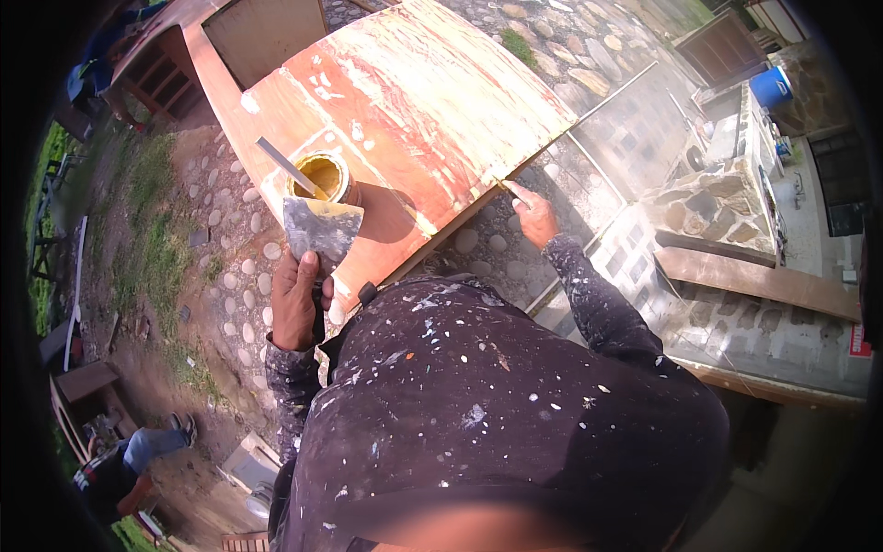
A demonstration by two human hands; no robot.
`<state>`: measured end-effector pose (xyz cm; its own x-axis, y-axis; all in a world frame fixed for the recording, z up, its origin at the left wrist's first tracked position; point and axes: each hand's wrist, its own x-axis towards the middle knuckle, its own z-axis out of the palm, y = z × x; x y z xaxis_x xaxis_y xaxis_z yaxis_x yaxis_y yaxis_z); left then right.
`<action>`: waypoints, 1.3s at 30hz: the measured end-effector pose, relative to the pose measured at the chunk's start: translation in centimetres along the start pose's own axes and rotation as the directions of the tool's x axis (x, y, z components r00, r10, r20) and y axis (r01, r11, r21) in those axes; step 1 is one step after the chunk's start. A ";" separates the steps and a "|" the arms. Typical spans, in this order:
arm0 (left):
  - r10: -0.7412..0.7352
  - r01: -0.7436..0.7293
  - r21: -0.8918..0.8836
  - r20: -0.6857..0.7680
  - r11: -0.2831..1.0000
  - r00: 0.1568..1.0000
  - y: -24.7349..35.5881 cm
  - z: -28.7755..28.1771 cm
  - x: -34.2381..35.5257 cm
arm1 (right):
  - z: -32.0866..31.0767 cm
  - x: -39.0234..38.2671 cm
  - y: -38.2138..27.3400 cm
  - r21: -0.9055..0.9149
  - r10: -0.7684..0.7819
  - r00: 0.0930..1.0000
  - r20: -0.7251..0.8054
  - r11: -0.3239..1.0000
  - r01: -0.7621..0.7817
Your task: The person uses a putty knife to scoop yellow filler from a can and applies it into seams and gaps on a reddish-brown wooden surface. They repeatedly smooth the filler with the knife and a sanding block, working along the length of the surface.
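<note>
My left hand (296,299) is closed on a wide flat filling blade (322,228), grey and smeared with filler, held up beside the panel's near left corner. Just beyond it, an open can (348,190) of yellow-brown paste stands on the orange-brown wooden panel (405,138), a flat metal strip (285,164) leaning out of it. White filler streaks and patches cover much of the panel. My right hand (536,216) is closed on a small thin tool (502,184), its tip at the panel's right edge; its exact kind cannot be made out.
Cobbles (248,276) and dirt lie to the left. On the right are a stone-faced counter (713,212), a long board (759,281) and a blue bucket (771,86). One person (120,474) is at lower left, another (92,69) at upper left.
</note>
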<state>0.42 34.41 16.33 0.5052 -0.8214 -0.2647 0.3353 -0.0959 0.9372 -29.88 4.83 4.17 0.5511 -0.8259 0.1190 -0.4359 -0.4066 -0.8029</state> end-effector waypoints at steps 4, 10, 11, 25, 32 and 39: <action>-0.049 0.049 -0.005 -0.004 0.999 0.999 -0.9 -0.9 -0.2 | 3.1 0.4 2.4 0.748 0.478 0.808 -0.345 0.660 -0.071; -0.023 0.021 0.031 0.060 0.999 0.998 0.1 -1.6 -0.9 | 0.2 -2.5 -3.6 0.628 0.312 0.943 -0.116 0.759 -0.174; -0.032 0.031 0.027 0.052 0.999 0.998 0.5 -1.2 -0.9 | -0.4 -2.5 -5.8 0.604 0.231 0.969 -0.082 0.785 -0.136; 0.119 -0.120 -0.110 -0.014 0.987 0.993 5.4 -0.1 -2.1 | 4.0 9.3 -29.3 0.271 -0.926 0.225 0.303 0.310 0.911; 0.721 -0.607 0.399 -0.272 0.687 0.637 8.5 -1.8 0.5 | 5.7 10.0 -28.9 0.772 -0.352 0.696 0.626 0.406 -0.489; 0.822 -0.457 0.831 0.000 0.317 0.570 8.9 1.3 2.9 | 4.3 11.2 -32.0 0.546 -0.319 0.487 0.813 0.129 -0.828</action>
<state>3.82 30.42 24.16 0.5637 -0.5468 0.6191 -0.7853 -0.1225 0.6068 -6.69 10.23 28.71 0.9860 0.0453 -0.1606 -0.1237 0.8446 -0.5209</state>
